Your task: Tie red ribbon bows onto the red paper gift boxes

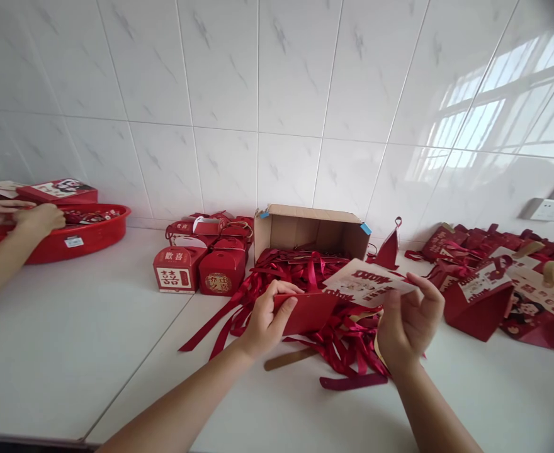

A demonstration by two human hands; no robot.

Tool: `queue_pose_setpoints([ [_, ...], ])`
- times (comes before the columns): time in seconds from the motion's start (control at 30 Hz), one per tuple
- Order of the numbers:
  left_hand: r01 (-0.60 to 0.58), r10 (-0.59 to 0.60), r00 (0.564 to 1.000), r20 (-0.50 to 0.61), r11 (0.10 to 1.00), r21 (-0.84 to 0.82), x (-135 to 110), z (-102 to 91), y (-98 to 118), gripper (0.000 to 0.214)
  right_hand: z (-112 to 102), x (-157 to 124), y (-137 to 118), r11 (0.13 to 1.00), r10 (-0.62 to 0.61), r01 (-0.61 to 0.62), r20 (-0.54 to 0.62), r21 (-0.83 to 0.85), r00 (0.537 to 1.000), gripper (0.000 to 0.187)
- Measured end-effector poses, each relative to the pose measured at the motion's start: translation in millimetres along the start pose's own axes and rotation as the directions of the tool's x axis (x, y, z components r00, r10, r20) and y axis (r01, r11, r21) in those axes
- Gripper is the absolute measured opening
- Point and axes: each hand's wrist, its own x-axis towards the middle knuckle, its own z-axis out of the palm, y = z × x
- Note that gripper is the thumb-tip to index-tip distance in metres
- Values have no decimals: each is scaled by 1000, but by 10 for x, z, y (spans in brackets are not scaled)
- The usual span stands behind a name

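Observation:
My left hand (pixel 268 318) grips a plain red folded card piece (pixel 310 313), thumb on its face. In my right hand (pixel 412 321) is a white printed card (pixel 364 284) with red figures, pinched by its right edge between thumb and fingers. The two pieces are close together at the card's left end; whether they are joined I cannot tell. Below them lies a tangle of dark red ribbons (pixel 352 349), with a tan strap (pixel 290 359) and a maroon strap (pixel 352 382) at the near side. Behind stands an open cardboard box (pixel 315 217) lying on its side, ribbons spilling out.
Several small red gift boxes (pixel 223 270) stand left of the cardboard box. Many red gift bags (pixel 478 299) crowd the right. At far left, another person's hands (pixel 38 223) work over a red plastic basin (pixel 92 236). A tiled wall (pixel 225 82) closes off the back.

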Motion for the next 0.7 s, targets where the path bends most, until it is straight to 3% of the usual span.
queue_pose_setpoints([
  [0.13,11,-11,1000,28,1000,-20,-20,0,14,11,-29,-38,25,984,-158,158,18,-81,987,41],
  [0.33,-24,25,998,56,1000,-11,-42,9,26,11,-91,-42,20,908,-362,376,106,-184,926,56],
  [0.5,-81,81,994,79,997,-1,-62,15,22,10,-88,-22,2,773,-459,559,346,-299,819,64],
  [0.57,-114,115,989,97,993,-16,-75,15,26,16,-50,-34,1,797,-417,547,422,-256,805,67],
  [0.7,-140,139,987,86,990,4,-101,21,16,25,34,-72,0,951,-180,271,442,-152,879,52],
])
